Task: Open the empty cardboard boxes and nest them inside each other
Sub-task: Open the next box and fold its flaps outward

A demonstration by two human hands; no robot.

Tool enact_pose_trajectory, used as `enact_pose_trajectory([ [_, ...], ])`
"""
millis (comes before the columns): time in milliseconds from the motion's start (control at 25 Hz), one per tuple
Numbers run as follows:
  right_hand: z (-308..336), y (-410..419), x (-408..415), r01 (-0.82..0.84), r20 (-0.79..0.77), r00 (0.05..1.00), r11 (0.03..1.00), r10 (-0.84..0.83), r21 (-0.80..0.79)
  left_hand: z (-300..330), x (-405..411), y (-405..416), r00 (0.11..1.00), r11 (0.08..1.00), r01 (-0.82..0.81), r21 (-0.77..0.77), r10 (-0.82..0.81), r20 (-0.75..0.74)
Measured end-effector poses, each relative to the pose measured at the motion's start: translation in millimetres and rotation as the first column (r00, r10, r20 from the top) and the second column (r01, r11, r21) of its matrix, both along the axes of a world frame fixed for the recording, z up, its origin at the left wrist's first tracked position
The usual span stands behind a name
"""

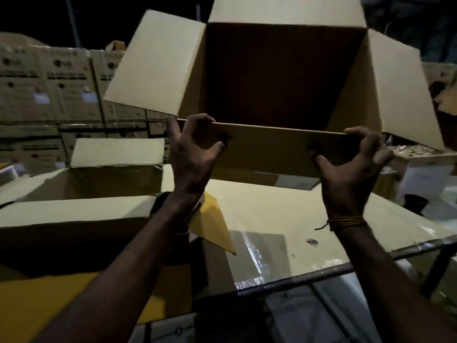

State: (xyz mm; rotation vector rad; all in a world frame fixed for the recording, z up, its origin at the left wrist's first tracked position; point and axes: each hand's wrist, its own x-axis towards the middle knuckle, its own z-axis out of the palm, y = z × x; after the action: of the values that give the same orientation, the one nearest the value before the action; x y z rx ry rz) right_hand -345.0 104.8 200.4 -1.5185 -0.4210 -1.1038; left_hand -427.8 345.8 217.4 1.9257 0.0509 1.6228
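Far left of the raised box (284, 78), a wall of printed cartons (49, 87) is stacked at the back of the dim room. Nearer, below and left of the raised box, a second open box (81, 191) sits with its flaps up, its hollow dark. The left hand (190, 149) grips the raised box's near flap (272, 147) at its left end, fingers curled over the top edge and thumb pressed on the face. The raised box itself is held up in the air, mouth tilted toward the person, side flaps splayed outward, inside empty. A yellowish flap (212, 226) juts out beneath it, by the left forearm. Below the raised box lies a pale table (272, 211) with glossy tape patches. The right hand (351, 167) pinches the same flap's right end; a thread band (346, 222) circles that wrist. Right of the raised box, clutter lies blurred.
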Motion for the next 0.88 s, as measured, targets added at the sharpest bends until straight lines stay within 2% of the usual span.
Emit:
enact_pose_trajectory([
  [160, 9, 96, -53, -0.067, 0.063, 0.996, 0.997, 0.065, 0.035, 5, -74, 88, 0.995, 0.997, -0.081, 0.013, 0.08, 0.063],
  [440, 12, 272, -126, -0.266, 0.061, 0.961, 0.963, 0.269, -0.043, -7, -184, 260, 0.97, 0.973, -0.227, -0.027, 0.229, 0.082],
  [640, -1, 350, -153, -0.343, 0.013, 0.938, 0.932, 0.347, -0.118, -28, -236, 312, 0.951, 0.95, -0.303, -0.073, 0.306, 0.035],
  [880, -30, 389, -168, -0.374, -0.173, 0.922, 0.909, 0.345, -0.181, -51, -253, 345, 0.936, 0.932, -0.344, -0.117, 0.33, -0.124],
])
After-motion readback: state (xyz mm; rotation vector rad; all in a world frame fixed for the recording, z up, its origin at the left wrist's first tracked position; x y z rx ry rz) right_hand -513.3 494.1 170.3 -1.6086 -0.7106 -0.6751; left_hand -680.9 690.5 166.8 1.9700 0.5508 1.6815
